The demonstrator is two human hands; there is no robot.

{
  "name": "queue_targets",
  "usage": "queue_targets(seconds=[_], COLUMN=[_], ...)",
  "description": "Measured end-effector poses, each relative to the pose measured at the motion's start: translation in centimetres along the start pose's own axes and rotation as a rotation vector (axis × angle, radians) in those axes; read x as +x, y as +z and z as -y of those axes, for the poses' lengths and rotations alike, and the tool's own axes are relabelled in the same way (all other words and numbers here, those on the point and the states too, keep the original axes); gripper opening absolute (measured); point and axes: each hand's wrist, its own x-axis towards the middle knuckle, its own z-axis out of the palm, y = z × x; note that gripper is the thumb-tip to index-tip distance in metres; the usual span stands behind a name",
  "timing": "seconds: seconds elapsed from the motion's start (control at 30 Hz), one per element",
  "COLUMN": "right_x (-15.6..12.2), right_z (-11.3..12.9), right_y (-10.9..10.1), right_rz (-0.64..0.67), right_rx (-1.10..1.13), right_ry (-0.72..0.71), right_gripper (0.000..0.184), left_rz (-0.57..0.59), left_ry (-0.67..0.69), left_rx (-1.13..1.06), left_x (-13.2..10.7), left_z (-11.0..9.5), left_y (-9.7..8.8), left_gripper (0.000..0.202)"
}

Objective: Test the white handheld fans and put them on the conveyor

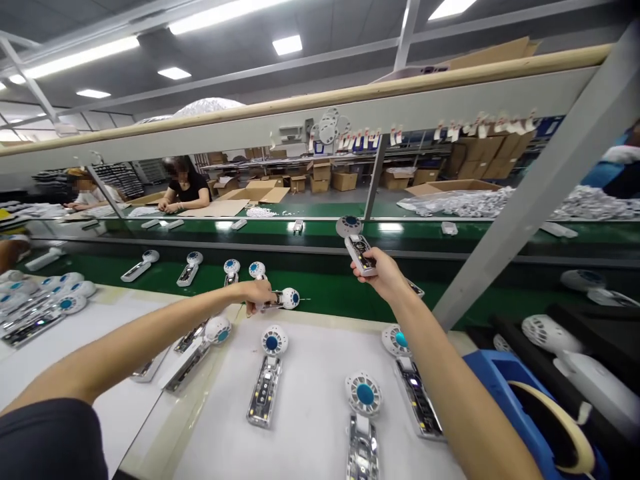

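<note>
My right hand (380, 270) is raised over the green conveyor belt, closed round the open handle of a small handheld fan (359, 252). That fan's round head points up and away from me, and its inner parts show. At the belt's near edge, my left hand (257, 293) has its fingers closed on another handheld fan (290, 298), whose head points right; the fingers cover much of its handle. On the white worktop below lie more fans with bare handles, among them one fan (270, 377) in the middle and another fan (364, 400) nearer me.
Several fans lie along the green belt (320, 267). More fans (45, 300) are grouped at the left. A blue tape dispenser (505, 387) stands at the right, beside a slanted grey post (540, 173). Across the line, a person (187, 187) works near open cardboard boxes (260, 191).
</note>
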Motion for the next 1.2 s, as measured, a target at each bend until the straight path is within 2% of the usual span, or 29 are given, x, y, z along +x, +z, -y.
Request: queue_targets(seconds=[0.1,0.2,0.33,0.47,0.6,0.73,0.9,1.0,1.1,1.2], right_x=[-1.7,-3.6,-5.9,-7.8,-8.9,-9.2,-8.4,-7.7,-7.4,-7.3], right_z=[0.0,0.5,1.4,1.7,1.4,0.7,-0.4,-0.8,-0.9,-0.9], right_y=[0.5,0.9,1.8,2.8,3.1,2.9,2.8,3.1,3.4,3.7], right_rz=[0.010,0.015,0.051,0.108,0.164,0.180,0.249,0.255,0.228,0.213], right_rx=[0.019,0.052,0.083,0.095,0.154,0.144,0.104,0.106,0.084,0.071], right_ry=[-0.067,-0.159,-0.255,-0.336,-0.410,-0.422,-0.436,-0.417,-0.412,-0.407], right_gripper=[0.020,0.007,0.026,0.047,0.062,0.063,0.057,0.065,0.074,0.075], left_rz=[-0.014,-0.124,-0.218,-0.184,-0.148,-0.134,-0.121,-0.124,-0.120,-0.106], left_ry=[0.058,0.214,0.463,0.698,0.867,0.920,0.902,0.908,0.916,0.897], left_rx=[-0.258,-0.530,-0.797,-1.036,-1.133,-1.157,-1.144,-1.136,-1.128,-1.140], left_x=[-1.3,-3.0,-5.9,-8.2,-8.5,-7.5,-6.4,-5.8,-5.4,-5.2], left_z=[0.8,0.0,-2.9,-6.1,-7.6,-7.6,-7.3,-7.4,-7.5,-7.5], left_y=[-0.1,0.7,3.2,5.4,6.8,7.7,8.0,7.9,7.7,7.6], left_gripper=[0.026,0.025,0.036,0.036,0.041,0.046,0.059,0.069,0.066,0.066])
